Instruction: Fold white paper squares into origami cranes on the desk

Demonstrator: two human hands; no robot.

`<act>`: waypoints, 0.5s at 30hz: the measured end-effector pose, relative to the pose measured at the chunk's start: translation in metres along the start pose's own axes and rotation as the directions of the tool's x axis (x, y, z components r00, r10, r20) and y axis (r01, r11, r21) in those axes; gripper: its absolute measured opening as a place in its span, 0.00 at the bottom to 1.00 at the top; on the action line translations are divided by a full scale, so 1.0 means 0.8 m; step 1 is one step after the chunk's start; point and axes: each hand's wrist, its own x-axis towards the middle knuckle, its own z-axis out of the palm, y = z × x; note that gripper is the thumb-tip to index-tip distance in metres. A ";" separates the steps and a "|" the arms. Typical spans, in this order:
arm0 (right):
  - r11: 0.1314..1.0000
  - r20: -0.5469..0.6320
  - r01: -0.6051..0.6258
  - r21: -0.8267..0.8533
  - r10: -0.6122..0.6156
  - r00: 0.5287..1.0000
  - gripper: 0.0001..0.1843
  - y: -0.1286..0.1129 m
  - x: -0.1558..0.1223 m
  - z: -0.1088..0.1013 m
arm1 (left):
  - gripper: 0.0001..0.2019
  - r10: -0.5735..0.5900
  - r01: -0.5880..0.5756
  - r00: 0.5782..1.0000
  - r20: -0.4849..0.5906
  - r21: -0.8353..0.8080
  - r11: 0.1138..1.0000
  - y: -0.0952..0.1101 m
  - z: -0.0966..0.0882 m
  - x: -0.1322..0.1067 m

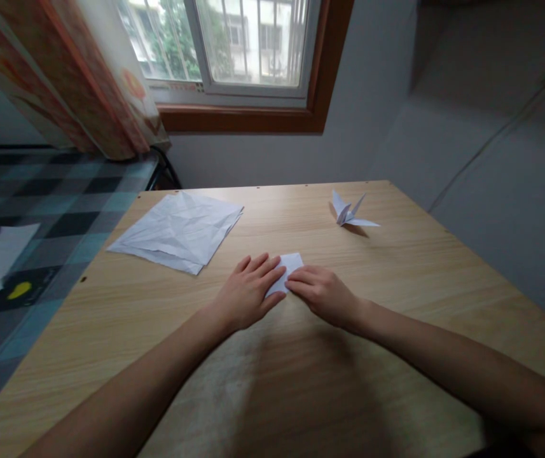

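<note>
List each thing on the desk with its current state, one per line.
small paper: folded, flat, pressed under both hands.
left hand: open, fingers flat on it.
right hand: open, fingertips on its edge.
paper crane: folded, standing, untouched.
sheet stack: creased, unfolded, lying flat.

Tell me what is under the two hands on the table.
A small folded white paper lies flat on the wooden table, pressed by the left hand and right hand. Only its far corner shows; the hands cover its near part.
</note>
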 end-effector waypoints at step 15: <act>0.884 -0.058 -0.317 0.344 0.357 0.932 0.34 0.007 -0.011 -0.005 | 0.32 -0.038 0.036 0.999 -0.037 -0.064 0.997 -0.004 0.003 -0.001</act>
